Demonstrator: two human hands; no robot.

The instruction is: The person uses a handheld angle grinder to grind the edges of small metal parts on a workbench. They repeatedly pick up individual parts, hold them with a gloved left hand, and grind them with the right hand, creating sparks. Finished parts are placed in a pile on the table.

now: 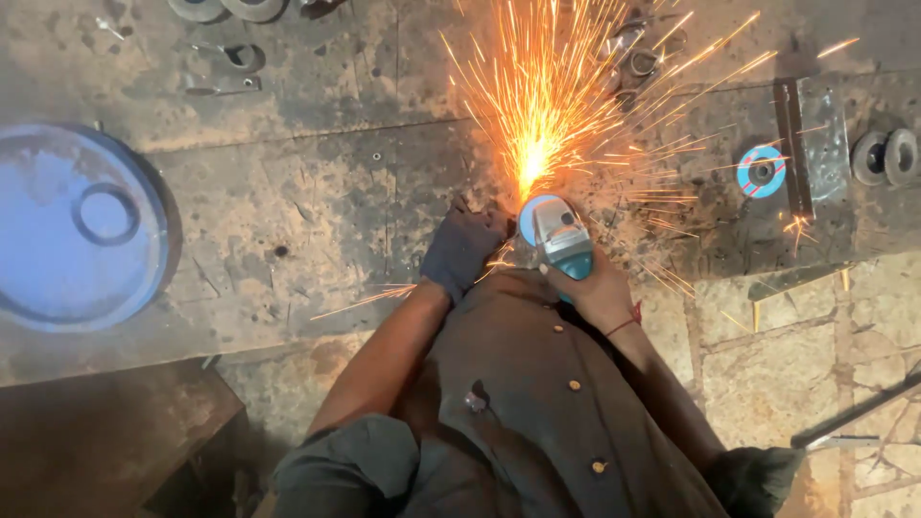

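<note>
A: Entry, head view. Right hand [602,288] clenched around the teal angle grinder [559,240]; red thread on that wrist.

B: Grinder position?

A: Just ahead of the person's chest, disc end down on the grey metal surface [317,206]. Sparks [547,105] fan up and away from the contact point.

B: Left hand?

A: Left hand [462,251] in a dark glove, pressed down on the surface just beside the grinder. Whether it grasps anything: cannot tell.

B: Surroundings?

A: Blue round lid [77,225] far left; spare blue-labelled disc [762,172] to the right.
</note>
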